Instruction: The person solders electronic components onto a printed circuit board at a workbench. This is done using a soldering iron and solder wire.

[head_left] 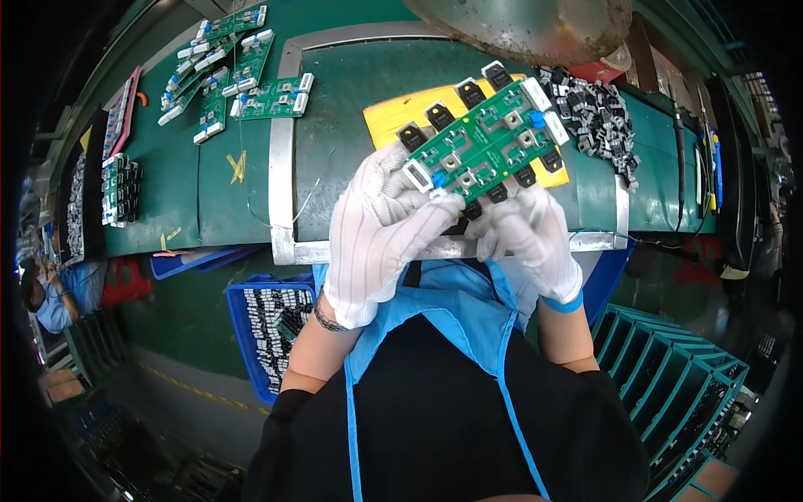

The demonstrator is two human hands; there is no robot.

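A green circuit board (485, 142) with white connectors, blue parts and black tabbed components along both long edges is held up tilted over the bench. My gloved left hand (389, 217) grips its lower left end, thumb on the near edge and fingers partly hidden beneath. Close against the near edge, by the black components (524, 176), is my gloved right hand (527, 230). Its fingers are curled together and slightly blurred; what they pinch is hidden. Behind the board, a yellow sheet (393, 109) lies on the green mat inside a metal frame (286, 159).
Several similar circuit boards (272, 98) lie at the back left. Loose black components (594, 121) are heaped at the right. A metal lamp-like dome (527, 29) overhangs the back. Below the bench are a blue bin (237, 322) of parts and green racks (661, 368).
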